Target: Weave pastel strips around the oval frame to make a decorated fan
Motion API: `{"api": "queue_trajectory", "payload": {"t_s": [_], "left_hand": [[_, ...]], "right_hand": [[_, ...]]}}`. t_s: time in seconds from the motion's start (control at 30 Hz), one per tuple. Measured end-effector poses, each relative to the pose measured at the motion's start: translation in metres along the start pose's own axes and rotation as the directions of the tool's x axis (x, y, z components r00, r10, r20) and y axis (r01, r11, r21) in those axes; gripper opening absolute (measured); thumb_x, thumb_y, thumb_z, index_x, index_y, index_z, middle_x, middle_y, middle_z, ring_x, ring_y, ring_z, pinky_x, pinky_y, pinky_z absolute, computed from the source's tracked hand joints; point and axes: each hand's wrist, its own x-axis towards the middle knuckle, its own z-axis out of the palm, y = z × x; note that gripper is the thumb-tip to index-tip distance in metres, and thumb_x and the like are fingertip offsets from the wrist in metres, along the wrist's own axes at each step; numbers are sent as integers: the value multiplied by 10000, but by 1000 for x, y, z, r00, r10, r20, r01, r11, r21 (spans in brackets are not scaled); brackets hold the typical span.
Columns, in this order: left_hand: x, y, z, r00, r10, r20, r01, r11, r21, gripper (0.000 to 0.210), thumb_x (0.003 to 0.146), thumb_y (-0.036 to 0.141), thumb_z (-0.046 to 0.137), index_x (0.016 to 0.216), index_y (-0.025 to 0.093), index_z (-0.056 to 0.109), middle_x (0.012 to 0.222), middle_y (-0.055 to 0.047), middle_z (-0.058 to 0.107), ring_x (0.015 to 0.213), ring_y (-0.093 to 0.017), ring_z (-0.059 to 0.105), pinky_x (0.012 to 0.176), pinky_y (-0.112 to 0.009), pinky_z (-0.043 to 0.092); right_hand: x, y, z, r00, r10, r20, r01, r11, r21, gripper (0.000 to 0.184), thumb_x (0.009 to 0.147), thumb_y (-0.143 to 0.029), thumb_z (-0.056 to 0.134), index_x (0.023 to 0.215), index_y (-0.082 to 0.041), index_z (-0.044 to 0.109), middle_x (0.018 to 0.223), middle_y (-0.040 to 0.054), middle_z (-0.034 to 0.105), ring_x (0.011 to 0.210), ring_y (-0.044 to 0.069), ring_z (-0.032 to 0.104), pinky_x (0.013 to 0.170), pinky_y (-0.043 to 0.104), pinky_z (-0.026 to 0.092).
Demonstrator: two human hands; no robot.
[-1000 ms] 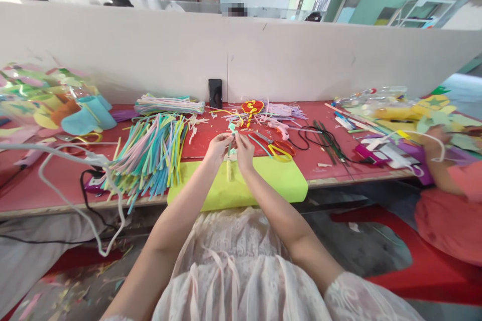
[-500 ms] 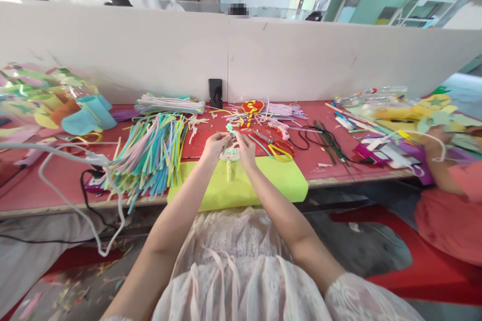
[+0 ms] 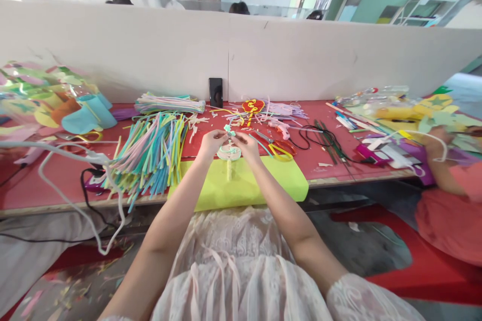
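Note:
My left hand (image 3: 213, 143) and my right hand (image 3: 246, 146) meet over the near middle of the table, fingers pinched. Between their fingertips is a small mint-green fuzzy pipe-cleaner shape (image 3: 229, 131), looped like a flower. Just below it lies a round pale piece (image 3: 226, 153) with mint-green bits on it and a pale yellow stick (image 3: 229, 172) pointing toward me. It rests on a lime-green sheet (image 3: 211, 190) that hangs over the table's front edge. My fingers partly cover the small shape.
Pipe cleaners (image 3: 148, 153) spread in a large bundle at left. Pliers (image 3: 284, 149), scissors (image 3: 280, 154) and a pink glue gun (image 3: 280, 128) lie at right. A phone (image 3: 216, 93) leans on the white partition (image 3: 169, 55). A co-worker's arm (image 3: 439, 158) is far right.
My left hand has shifted slightly left and its fingers are turned more over the mint-green shape. More of the round pale piece shows beneath my hands.

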Motion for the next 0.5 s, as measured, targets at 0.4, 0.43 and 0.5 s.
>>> {"api": "queue_trajectory", "payload": {"t_s": [0.4, 0.43, 0.5], "left_hand": [[-9, 0, 3, 992, 124, -37, -117, 982, 146, 185, 663, 217, 630, 831, 154, 585, 681, -9, 623, 556, -110, 595, 594, -236, 479], [-11, 1, 3, 988, 147, -45, -136, 973, 184, 167, 673, 218, 621, 824, 157, 589, 696, -12, 626, 564, -111, 595, 596, -235, 475], [-17, 6, 3, 978, 204, -41, -184, 941, 285, 131, 715, 232, 584, 826, 166, 604, 733, -21, 636, 587, -115, 595, 606, -231, 465]], "right_hand": [[-1, -5, 0, 995, 24, -92, -24, 1000, -3, 331, 681, -452, 623, 852, -170, 650, 814, 48, 676, 758, 182, 635, 674, 308, 538], [-1, -5, 0, 995, 23, -95, -24, 1000, -9, 328, 684, -452, 619, 850, -170, 649, 807, 50, 675, 756, 185, 635, 665, 309, 538], [-1, -5, -1, 995, 17, -96, -19, 1000, -18, 329, 692, -457, 609, 856, -175, 645, 806, 50, 673, 763, 192, 635, 651, 311, 539]]}}
